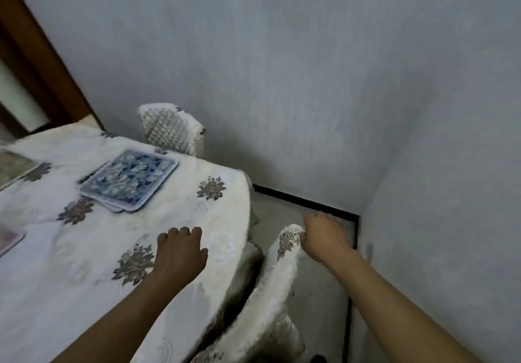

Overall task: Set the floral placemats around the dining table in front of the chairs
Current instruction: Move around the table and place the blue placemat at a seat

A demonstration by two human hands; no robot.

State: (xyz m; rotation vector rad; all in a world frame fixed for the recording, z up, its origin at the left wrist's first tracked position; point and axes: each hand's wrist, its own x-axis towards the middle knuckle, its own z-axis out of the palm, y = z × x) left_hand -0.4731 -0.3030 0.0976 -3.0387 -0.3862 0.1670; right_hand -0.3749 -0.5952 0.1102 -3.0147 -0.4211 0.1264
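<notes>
A small stack of blue-and-white floral placemats [129, 180] lies on the dining table [84, 249], which is draped in a white cloth with brown flowers. My left hand [180, 252] rests palm down on the cloth near the table's right edge, holding nothing. My right hand [324, 235] grips the top of the backrest of the near chair [270, 292], which wears a white fuzzy cover. A second covered chair [172, 128] stands at the table's far side against the wall.
Grey walls meet in a corner at the right, with a narrow strip of floor [310, 249] between table, chair and wall. A brown door frame [42, 60] is at the upper left. Other flat mats [11, 165] show at the left edge of the table.
</notes>
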